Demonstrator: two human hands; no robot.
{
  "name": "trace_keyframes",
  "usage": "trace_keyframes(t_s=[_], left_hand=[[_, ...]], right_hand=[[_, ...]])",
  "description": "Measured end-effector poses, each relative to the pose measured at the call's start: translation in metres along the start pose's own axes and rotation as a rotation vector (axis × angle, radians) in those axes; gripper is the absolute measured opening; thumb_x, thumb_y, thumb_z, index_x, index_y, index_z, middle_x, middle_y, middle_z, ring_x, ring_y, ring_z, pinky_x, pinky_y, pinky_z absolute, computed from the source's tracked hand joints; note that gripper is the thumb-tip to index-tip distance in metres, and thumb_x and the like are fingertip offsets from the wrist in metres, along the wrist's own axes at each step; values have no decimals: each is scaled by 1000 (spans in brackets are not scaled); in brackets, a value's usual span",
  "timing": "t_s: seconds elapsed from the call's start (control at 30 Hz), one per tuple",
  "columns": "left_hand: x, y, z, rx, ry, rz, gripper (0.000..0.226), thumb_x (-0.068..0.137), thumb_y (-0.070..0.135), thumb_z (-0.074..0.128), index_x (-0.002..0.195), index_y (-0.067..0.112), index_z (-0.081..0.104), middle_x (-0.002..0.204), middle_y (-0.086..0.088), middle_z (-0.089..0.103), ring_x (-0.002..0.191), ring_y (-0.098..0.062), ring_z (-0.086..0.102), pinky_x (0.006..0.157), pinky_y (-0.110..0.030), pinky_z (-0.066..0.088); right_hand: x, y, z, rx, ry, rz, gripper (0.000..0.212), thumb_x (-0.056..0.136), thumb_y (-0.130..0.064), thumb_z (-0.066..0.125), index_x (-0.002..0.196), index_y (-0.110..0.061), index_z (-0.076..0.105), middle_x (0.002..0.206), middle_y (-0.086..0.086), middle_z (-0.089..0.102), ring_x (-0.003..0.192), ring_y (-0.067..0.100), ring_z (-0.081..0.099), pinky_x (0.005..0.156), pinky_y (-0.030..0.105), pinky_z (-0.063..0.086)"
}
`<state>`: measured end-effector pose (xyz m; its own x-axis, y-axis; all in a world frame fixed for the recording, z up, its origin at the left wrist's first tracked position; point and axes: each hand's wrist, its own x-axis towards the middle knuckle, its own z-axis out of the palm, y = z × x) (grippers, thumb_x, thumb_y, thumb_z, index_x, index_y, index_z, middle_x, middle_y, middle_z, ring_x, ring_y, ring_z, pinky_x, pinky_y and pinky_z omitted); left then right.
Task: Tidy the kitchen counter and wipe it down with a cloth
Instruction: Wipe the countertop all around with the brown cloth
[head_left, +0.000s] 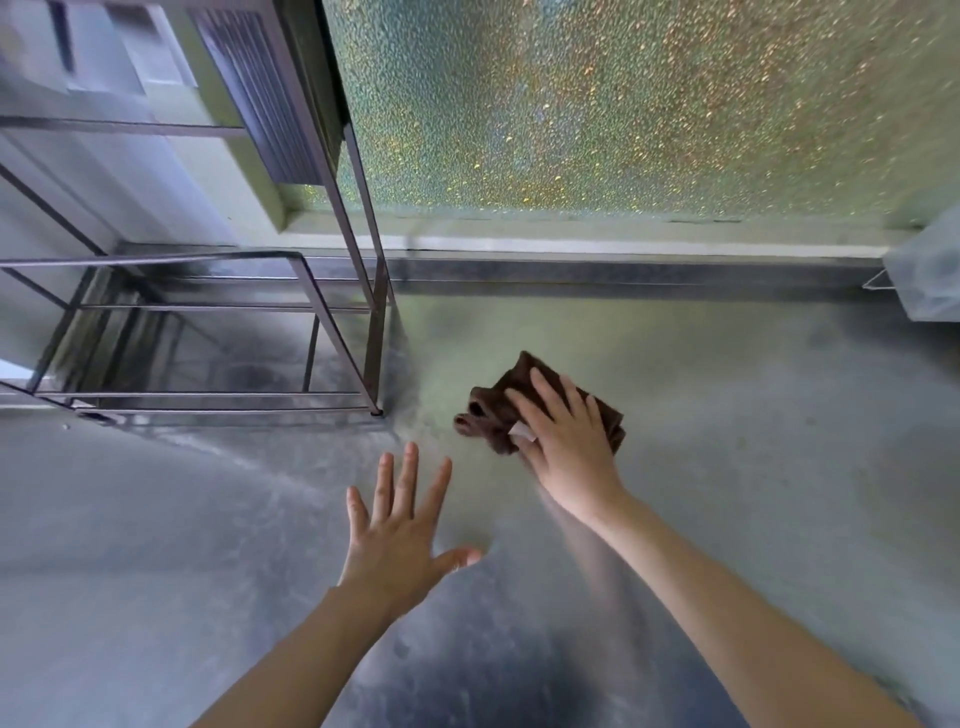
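A dark brown cloth (493, 410) lies bunched on the steel counter (727, 467), just right of the rack's front leg. My right hand (566, 441) presses flat on top of the cloth, fingers spread over it, and a small white tag shows under the thumb. My left hand (400, 525) hovers over the counter to the lower left of the cloth, fingers apart and holding nothing. Both bare forearms reach in from the bottom edge.
A metal-frame rack (332, 291) stands on the counter at the left, its legs close to the cloth. Patterned frosted glass (623, 104) rises behind the counter's back ledge. A translucent container (930, 275) sits at the far right edge.
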<state>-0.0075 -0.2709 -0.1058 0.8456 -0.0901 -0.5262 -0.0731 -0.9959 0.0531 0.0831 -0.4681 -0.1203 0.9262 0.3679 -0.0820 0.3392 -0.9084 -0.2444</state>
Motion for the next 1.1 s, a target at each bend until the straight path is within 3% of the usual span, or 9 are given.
trace_keyframes(t_s=[0.07,0.17,0.27,0.37,0.47,0.57,0.73,0.97,1.1], left_hand=[[0,-1,5,-16,34,-12,93,76,82,5,138,20,37,142,-18,35,126,-39,34,77,-61,48],[2,-3,9,-66,74,-5,93,75,82,5,138,20,36,142,-18,38,126,-39,33,80,-62,46],[2,1,8,-39,80,27,106,55,87,-18,143,28,-16,150,-13,-19,134,-36,-15,104,-65,21],[1,-1,8,-68,31,42,100,40,85,-31,123,31,-44,133,-5,-48,123,-32,-40,110,-60,1],[-1,0,7,-28,137,-1,100,65,87,-6,146,29,6,154,-15,7,139,-39,11,99,-64,31],[-3,-7,7,-34,192,33,89,73,84,19,135,25,43,139,-15,47,125,-39,47,92,-57,43],[5,-14,17,-130,408,105,69,79,68,37,133,26,42,144,-1,43,134,-22,34,106,-50,28],[10,-14,23,-85,467,99,68,81,66,35,137,27,39,147,3,37,138,-17,22,107,-49,19],[10,-14,25,-67,472,95,69,81,67,34,137,27,38,147,2,37,138,-17,22,108,-49,18]], right_hand=[[36,18,-8,-13,27,105,53,92,-46,30,140,-26,39,154,4,25,139,37,23,109,53,22],[81,18,-16,105,133,419,50,96,-43,34,141,-24,36,155,7,20,141,39,15,111,54,16],[84,-12,-5,110,149,472,49,95,-39,41,141,-22,38,154,9,23,140,42,17,110,57,17],[59,-37,6,35,109,78,53,88,-45,34,132,-20,50,146,11,40,130,46,36,100,59,33],[51,-31,-3,46,-74,-173,60,86,-51,25,137,-25,45,151,6,32,137,42,27,105,57,26],[85,-2,-12,-42,-18,-182,58,88,-49,29,137,-23,44,151,7,33,135,40,31,104,55,32],[123,-12,-8,63,98,220,48,94,-37,45,140,-23,39,153,4,27,139,36,20,109,53,21],[69,2,-4,-22,44,-190,60,87,-50,23,135,-22,46,149,5,36,136,35,31,105,52,29],[77,46,-12,3,189,241,63,87,-52,23,136,-19,44,150,8,33,136,36,29,107,52,28]])
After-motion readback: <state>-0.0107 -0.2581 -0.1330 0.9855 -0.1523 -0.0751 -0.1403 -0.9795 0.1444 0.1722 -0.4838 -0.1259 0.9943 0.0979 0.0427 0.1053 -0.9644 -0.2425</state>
